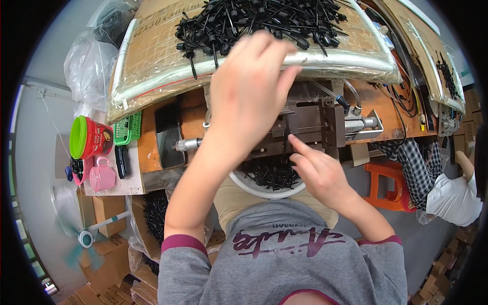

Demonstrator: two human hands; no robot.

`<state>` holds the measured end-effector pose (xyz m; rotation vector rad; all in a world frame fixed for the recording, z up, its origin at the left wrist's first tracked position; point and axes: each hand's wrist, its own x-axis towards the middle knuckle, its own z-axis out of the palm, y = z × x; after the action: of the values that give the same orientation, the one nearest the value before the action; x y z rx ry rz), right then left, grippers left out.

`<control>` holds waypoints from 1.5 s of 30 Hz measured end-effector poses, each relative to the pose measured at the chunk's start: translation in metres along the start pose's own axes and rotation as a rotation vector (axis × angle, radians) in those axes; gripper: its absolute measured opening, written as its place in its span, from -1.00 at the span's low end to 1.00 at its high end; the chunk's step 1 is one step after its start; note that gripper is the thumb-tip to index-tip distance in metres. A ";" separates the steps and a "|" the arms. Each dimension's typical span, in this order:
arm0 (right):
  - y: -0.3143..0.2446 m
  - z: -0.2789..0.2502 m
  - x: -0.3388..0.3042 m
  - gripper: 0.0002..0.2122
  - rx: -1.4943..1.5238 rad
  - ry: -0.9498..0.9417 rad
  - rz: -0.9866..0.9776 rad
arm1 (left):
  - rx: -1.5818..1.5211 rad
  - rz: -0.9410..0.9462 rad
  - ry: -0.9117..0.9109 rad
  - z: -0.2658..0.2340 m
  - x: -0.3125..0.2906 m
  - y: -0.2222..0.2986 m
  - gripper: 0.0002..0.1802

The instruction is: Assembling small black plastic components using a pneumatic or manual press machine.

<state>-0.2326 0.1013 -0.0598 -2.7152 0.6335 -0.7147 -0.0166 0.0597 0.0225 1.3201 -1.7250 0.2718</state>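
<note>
My left hand point(249, 86) is raised over the near edge of the sloped board, blurred by motion. Its thumb stands apart from the bent fingers, and nothing shows between them. Just beyond it lies a heap of black plastic parts with thin stems point(264, 23). At the dark metal fixture point(305, 127), my right hand point(320, 173) stretches its index finger to a slim black part point(287, 145), its other fingers loosely bent. Below the fixture, a white round basin point(272, 193) holds more black parts point(269, 173).
A metal cylinder point(361, 124) with air hoses is at the fixture's right; another metal fitting point(188, 145) is at its left. On the left stand a red-green bucket point(91, 137), a pink cup point(102, 175) and a fan point(86, 239). An orange stool point(384, 185) and another person point(452, 198) are right.
</note>
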 end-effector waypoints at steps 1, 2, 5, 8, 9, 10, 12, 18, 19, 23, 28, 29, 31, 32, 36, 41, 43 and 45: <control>-0.004 0.004 0.002 -0.81 -0.042 -0.038 -0.001 | 0.070 0.026 0.005 0.009 0.012 -0.007 -0.78; -0.006 0.007 0.003 -0.81 -0.086 -0.076 0.002 | 0.122 0.025 -0.031 0.026 0.019 -0.016 -0.72; -0.007 0.013 0.014 -0.84 -0.151 -0.027 -0.017 | 0.174 -0.031 -0.151 0.054 0.027 -0.034 -0.64; -0.006 0.010 0.014 -0.84 -0.179 -0.061 0.018 | -0.027 -0.175 -0.264 0.055 0.034 -0.032 -0.68; -0.007 0.008 0.015 -0.83 -0.189 -0.072 0.020 | -0.087 -0.223 -0.280 0.048 0.033 -0.030 -0.65; -0.006 0.006 0.015 -0.82 -0.187 -0.089 0.030 | -0.152 -0.270 -0.299 0.040 0.032 -0.026 -0.62; -0.005 -0.002 0.017 -0.79 -0.181 -0.122 0.050 | -0.335 -0.357 -0.298 0.020 0.025 -0.014 -0.66; 0.041 -0.047 0.084 -0.81 0.003 0.351 0.032 | -0.515 -0.409 -0.290 -0.023 -0.038 0.017 -0.67; 0.056 -0.051 0.100 -0.83 -0.146 0.474 -0.004 | -0.450 -0.358 -0.297 -0.025 -0.055 0.025 -0.67; 0.100 -0.073 0.154 -0.68 -0.411 0.353 0.158 | -0.131 -0.144 -0.341 -0.024 -0.114 0.050 -0.65; 0.119 -0.061 0.157 -0.85 -0.407 0.303 -0.018 | 0.097 -0.086 -0.388 0.001 -0.151 0.052 -0.71; 0.114 -0.059 0.152 -0.86 -0.378 0.324 -0.044 | 0.133 -0.074 -0.398 0.005 -0.152 0.052 -0.71; 0.096 -0.060 0.143 -0.86 -0.282 0.306 -0.037 | 0.178 -0.061 -0.424 0.009 -0.147 0.049 -0.71; 0.088 -0.063 0.138 -0.85 -0.217 0.268 -0.003 | 0.199 -0.052 -0.438 0.010 -0.145 0.049 -0.70; 0.053 -0.068 0.108 -0.82 0.161 0.171 0.142 | 0.223 -0.036 -0.493 0.010 -0.140 0.050 -0.69; 0.020 -0.055 0.052 -0.77 0.334 0.134 0.216 | 0.017 -0.140 -0.542 -0.010 -0.110 0.044 -0.71; 0.011 -0.048 0.029 -0.76 0.221 0.119 0.197 | -0.087 -0.155 -0.368 -0.015 -0.076 0.031 -0.72; 0.008 -0.030 0.011 -0.73 0.124 0.103 0.143 | -0.051 -0.109 -0.179 -0.010 -0.040 0.011 -0.75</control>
<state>-0.2420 0.0850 -0.0323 -2.5042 0.7716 -0.8324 -0.0209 0.0970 0.0012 1.4309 -1.7877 0.0478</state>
